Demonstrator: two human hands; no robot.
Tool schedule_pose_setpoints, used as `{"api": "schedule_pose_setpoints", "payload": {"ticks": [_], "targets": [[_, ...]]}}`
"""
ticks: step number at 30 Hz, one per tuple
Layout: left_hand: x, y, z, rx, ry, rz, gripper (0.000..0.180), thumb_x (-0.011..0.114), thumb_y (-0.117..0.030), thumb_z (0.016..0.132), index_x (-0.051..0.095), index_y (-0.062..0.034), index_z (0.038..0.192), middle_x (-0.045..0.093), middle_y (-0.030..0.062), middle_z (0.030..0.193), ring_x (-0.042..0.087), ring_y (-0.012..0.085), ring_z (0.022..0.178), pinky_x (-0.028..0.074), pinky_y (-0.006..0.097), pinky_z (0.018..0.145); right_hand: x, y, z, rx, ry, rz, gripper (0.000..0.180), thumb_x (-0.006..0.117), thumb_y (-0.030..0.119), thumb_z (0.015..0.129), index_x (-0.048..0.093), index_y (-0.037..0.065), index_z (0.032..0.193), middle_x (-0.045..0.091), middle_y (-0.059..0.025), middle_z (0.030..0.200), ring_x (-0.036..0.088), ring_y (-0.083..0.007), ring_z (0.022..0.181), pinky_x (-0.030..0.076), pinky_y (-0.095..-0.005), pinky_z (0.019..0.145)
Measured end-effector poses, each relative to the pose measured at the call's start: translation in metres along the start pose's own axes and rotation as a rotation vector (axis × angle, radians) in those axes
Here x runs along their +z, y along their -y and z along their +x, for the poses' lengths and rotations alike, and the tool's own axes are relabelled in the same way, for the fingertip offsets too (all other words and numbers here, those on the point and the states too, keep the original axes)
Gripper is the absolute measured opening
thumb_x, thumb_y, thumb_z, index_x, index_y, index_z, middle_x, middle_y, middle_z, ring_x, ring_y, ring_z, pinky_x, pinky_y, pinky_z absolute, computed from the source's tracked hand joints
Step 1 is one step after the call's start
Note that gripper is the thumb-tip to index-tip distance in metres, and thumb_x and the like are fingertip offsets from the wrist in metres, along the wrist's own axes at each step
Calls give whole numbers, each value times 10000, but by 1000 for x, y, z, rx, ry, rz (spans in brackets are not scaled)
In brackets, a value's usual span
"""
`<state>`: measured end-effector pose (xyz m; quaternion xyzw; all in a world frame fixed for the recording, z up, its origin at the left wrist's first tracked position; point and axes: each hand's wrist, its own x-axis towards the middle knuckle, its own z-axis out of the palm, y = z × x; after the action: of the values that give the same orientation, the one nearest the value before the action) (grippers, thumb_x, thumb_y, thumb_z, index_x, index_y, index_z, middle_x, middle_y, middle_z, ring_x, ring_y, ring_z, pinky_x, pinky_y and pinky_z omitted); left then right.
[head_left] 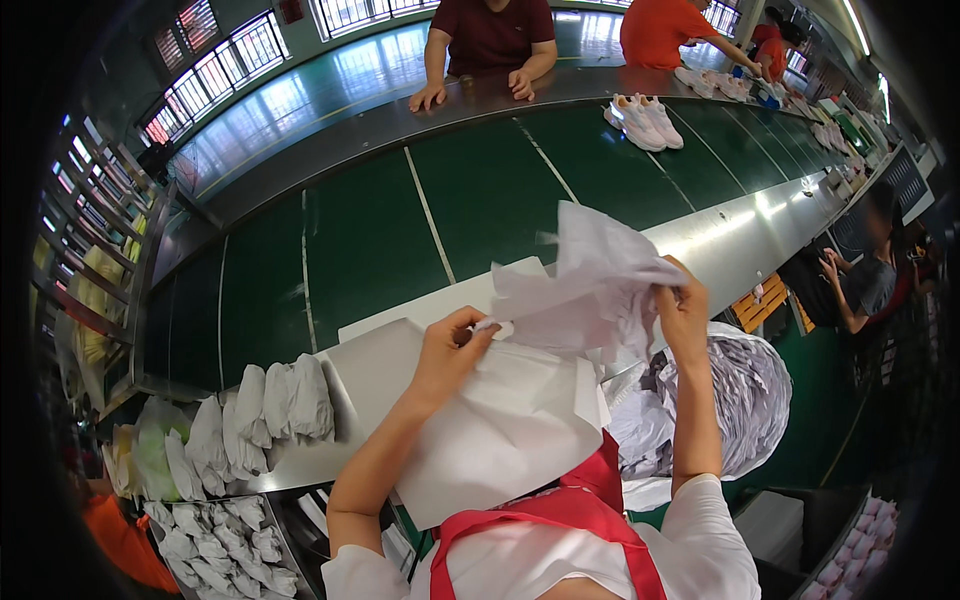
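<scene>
A crumpled, thin white tissue paper [590,265] is stretched between my two hands, above the near edge of the work surface. My left hand [450,352] pinches its left end, fingers closed together. My right hand [684,312] grips the bunched right end. Under the tissue lie flat white paper sheets [500,420], draped over the table edge toward my red apron [540,515]. Beside my right forearm stands a round white bag [778,400] full of crumpled tissue paper.
Several white paper-wrapped bundles [298,398] stand on the metal surface at left, with more in a bin [225,545] below. Ahead runs a green conveyor belt [375,230] carrying white shoes [645,122]. Across it a person in dark red [495,40] rests both hands on the edge.
</scene>
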<state>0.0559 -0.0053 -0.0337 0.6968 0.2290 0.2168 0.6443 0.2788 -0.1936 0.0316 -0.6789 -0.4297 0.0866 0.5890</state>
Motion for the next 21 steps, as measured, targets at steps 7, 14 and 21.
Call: {"api": "schedule_pose_setpoints", "payload": {"ticks": [7,14,21], "targets": [[18,-5,-3,22,37,170,344,634,-151,851,473,1,1114,552,7,696,502,68,600,403,225,530,47,15,-14,61,-25,-397,244,623,106,772,546,-12,971,584,-135,842,570,-208,825,441,-274,753],[20,14,23,-160,-79,34,751,738,-165,753,240,-33,1299,613,87,843,599,147,725,488,248,663,38,-10,-21,228,113,52,200,599,59,774,573,-40,946,627,-101,876,579,-163,836,448,-274,778],[19,3,39,-160,209,-97,382,704,-194,786,578,-6,1094,639,38,832,577,114,726,457,239,645,33,-22,-14,133,101,15,280,562,88,826,571,-32,1080,632,-109,954,586,-173,894,439,-271,814]]}}
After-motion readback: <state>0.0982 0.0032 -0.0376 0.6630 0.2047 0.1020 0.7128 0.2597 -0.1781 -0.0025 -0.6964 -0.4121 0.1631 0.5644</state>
